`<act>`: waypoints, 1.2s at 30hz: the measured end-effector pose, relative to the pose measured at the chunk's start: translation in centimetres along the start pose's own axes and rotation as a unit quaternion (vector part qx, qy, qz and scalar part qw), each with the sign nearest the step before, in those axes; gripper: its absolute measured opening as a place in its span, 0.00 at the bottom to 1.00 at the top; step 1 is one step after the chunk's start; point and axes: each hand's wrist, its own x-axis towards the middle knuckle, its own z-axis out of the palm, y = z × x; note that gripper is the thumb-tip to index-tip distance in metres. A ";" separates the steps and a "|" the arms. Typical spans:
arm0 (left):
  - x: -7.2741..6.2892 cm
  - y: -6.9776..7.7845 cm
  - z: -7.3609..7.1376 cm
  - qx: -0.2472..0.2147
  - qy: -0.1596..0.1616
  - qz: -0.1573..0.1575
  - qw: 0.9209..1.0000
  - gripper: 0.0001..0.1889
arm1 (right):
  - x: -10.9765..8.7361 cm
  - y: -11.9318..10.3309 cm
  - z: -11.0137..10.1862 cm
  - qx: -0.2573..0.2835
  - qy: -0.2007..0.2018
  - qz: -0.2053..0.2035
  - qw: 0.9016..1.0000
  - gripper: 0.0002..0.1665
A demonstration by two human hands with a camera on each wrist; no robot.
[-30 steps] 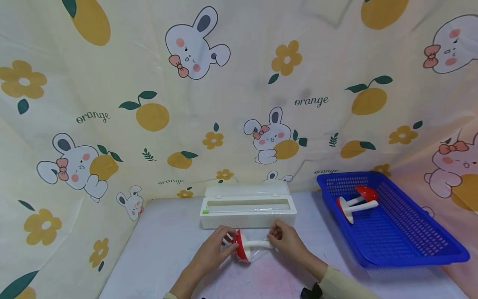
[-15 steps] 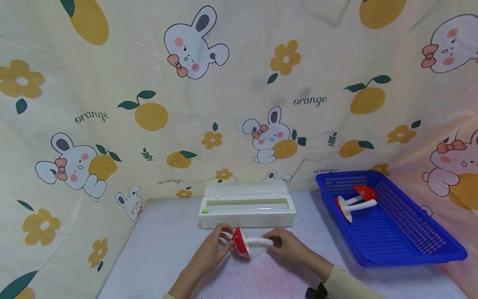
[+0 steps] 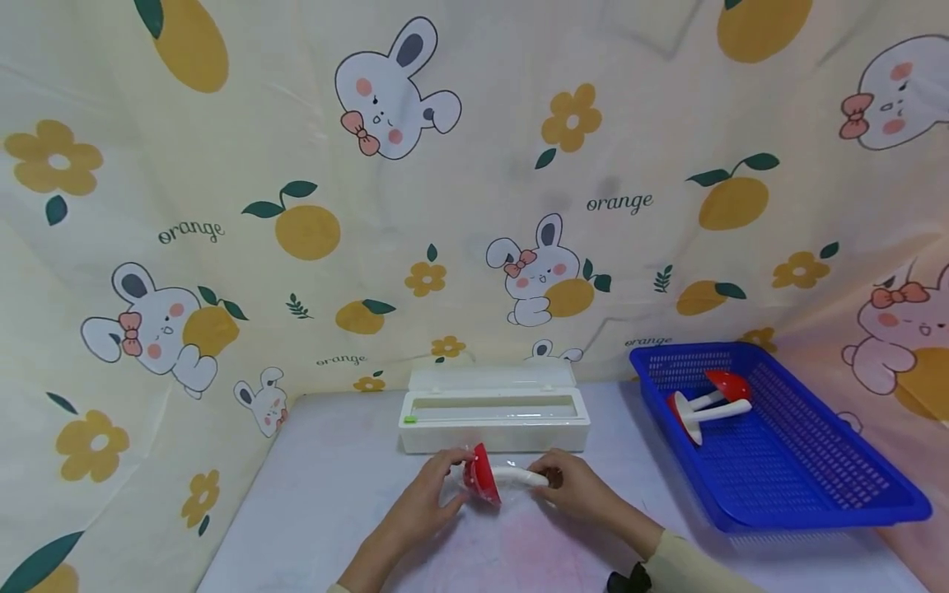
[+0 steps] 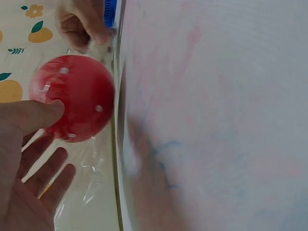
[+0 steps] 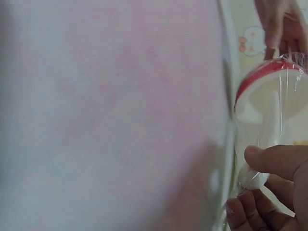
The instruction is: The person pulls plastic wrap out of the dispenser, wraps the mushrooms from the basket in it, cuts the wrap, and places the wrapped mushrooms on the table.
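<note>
A toy mushroom [image 3: 483, 475] with a red, white-dotted cap and a white stem lies sideways between the hands, wrapped in clear plastic film [image 5: 284, 103]. My left hand [image 3: 428, 498] holds the cap, its thumb on the red top [image 4: 77, 91] in the left wrist view and its other fingers spread below. My right hand [image 3: 574, 486] grips the stem's end, thumb over the film and fingers curled beneath in the right wrist view. Behind them stands a white cling film box [image 3: 493, 436] with its lid up and a green slider at its left.
A blue plastic basket [image 3: 801, 523] stands at the right, with two more red-capped toy mushrooms [image 3: 715, 414] in its far left corner. A patterned cloth [image 3: 474, 181] hangs behind the white-covered table [image 3: 319, 478]. A black object [image 3: 628, 579] shows by the right sleeve.
My right hand has moved from the film near the stem to around the stem's end. The mushroom is raised slightly and its cap now tilts, with the stem slanting down to the right.
</note>
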 end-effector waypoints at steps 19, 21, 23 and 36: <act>1.4 0.4 0.6 0.019 0.091 0.065 0.994 0.50 | 0.0 -2.1 -3.0 0.073 0.006 -0.048 0.996 0.14; 1.6 0.6 0.6 0.014 0.089 0.042 0.995 0.49 | 0.2 -2.1 -3.2 0.074 -0.001 -0.039 0.996 0.11; 1.7 0.7 0.5 0.019 0.090 0.019 0.996 0.49 | 0.5 -2.2 -3.4 0.075 -0.011 -0.028 0.997 0.08; 2.1 0.5 0.3 0.039 0.147 0.002 0.988 0.48 | 2.0 -3.2 -4.0 0.100 -0.037 -0.019 0.994 0.12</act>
